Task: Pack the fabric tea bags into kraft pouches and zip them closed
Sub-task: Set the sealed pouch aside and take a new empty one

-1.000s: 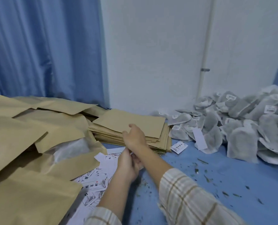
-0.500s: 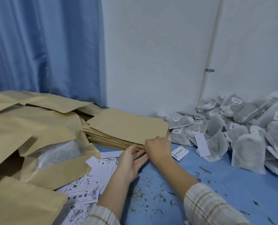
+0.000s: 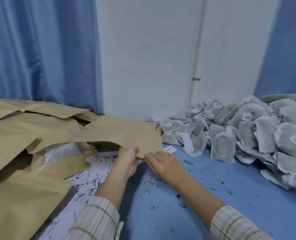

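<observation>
A single kraft pouch (image 3: 126,134) has been lifted off the stack since a moment ago and is now held just left of the tea bag pile (image 3: 244,135), its near edge pinched by the left hand (image 3: 128,159) and the right hand (image 3: 162,164), so opening its mouth is judged to be the step in hand. The pouch is seen flat, tan, matte and unfilled, tilted up toward the wall beyond the pile.
</observation>
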{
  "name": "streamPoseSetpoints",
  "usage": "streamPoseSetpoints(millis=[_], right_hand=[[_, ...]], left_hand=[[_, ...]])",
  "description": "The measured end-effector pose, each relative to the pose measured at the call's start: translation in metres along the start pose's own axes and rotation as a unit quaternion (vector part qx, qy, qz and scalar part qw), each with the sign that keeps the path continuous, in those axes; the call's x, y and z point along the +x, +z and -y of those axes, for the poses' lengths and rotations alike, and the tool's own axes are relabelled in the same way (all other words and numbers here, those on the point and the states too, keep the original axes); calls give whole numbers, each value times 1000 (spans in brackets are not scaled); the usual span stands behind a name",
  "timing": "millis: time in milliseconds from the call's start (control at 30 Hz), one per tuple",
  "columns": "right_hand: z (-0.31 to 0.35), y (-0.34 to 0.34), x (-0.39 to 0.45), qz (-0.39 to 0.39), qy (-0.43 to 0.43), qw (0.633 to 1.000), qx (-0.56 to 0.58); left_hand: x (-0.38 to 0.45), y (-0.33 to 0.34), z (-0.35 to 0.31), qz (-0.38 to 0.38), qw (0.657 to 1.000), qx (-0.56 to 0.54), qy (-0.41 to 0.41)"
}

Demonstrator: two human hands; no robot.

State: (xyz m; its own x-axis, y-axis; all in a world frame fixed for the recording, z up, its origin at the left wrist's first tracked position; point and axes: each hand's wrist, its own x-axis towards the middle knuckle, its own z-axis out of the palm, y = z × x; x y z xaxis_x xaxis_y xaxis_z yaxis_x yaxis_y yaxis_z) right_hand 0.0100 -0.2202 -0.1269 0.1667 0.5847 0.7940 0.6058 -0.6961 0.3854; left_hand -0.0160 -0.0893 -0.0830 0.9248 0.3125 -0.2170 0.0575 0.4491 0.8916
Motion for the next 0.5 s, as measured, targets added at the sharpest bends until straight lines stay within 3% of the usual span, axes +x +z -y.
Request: streamPoseSetpoints(millis=[100, 167, 200, 267, 300, 367, 433, 500], right_hand=[[8, -32, 5, 114, 133, 969, 173], [9, -53, 15, 137, 291, 894, 312], [7, -64, 20, 118, 377, 836, 380], [-1, -88, 31, 25, 515, 670, 535], [-7, -100, 33, -23, 549, 578, 603], [-23, -117, 25, -64, 563, 460, 684], [-33, -126, 9, -36, 561, 424, 711], [-36, -126, -11, -1, 577, 432, 693]], left_hand=[[-19, 6, -5, -85, 964, 225, 110], [-31, 5, -4, -94, 894, 383, 213], [-39, 4, -4, -86, 847, 456, 259], [-52, -1, -4, -68, 775, 544, 315], [-54, -6, -3, -68, 733, 588, 336], [-57, -16, 5, -79, 607, 703, 362], [-58, -27, 17, -97, 529, 755, 375], [-58, -35, 30, -102, 502, 780, 359]])
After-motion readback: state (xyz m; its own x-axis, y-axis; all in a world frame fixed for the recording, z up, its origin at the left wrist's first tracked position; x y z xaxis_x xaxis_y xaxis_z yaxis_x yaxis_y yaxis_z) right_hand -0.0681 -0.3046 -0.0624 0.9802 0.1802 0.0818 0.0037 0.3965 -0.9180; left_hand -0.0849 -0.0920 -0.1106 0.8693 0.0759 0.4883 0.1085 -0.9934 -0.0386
